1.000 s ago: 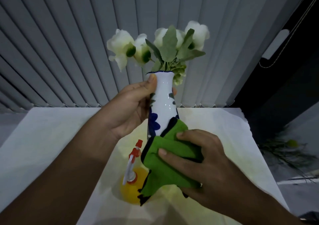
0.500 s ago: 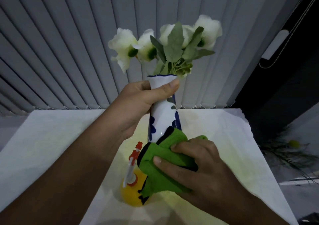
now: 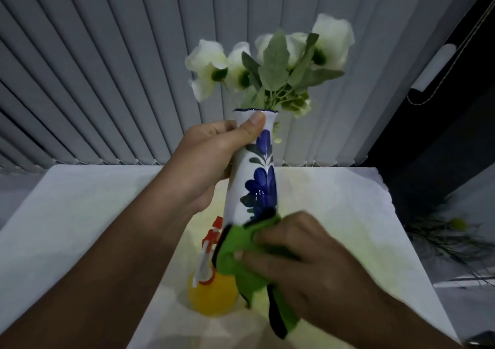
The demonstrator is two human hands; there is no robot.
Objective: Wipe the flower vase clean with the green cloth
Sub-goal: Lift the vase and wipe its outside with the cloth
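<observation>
1. Vase (image 3: pixel 253 177) is lifted clear above the white-covered table (image 3: pixel 80 214), upright or nearly so, white ceramic with blue painted flowers facing the camera.
2. Left hand (image 3: pixel 209 161) is closed around the vase's neck, its thumb lying just under the wavy blue rim.
3. Right hand (image 3: pixel 302 265) is closed on the green cloth (image 3: pixel 241 255), pressing it against the vase's lower body; a dark-edged tail of cloth hangs below the hand.
4. To wipe well, I judge the left grip should stay firm while the cloth is wrapped round the lower body and drawn around it, with the vase turned so the far side gets covered too.
5. The neck under the left fingers cannot be reached until that grip is shifted.
6. White flowers (image 3: pixel 267 62) with grey-green leaves stand in the vase's mouth; tipping the vase far could shake them loose.
7. Directly below the vase stands a yellow spray bottle (image 3: pixel 211 295) with a red and white trigger head, where the hanging cloth could brush it.
8. Behind the vase hang vertical blinds (image 3: pixel 107 67); to its right, off the table, lies something blurred, possibly loose stems.
</observation>
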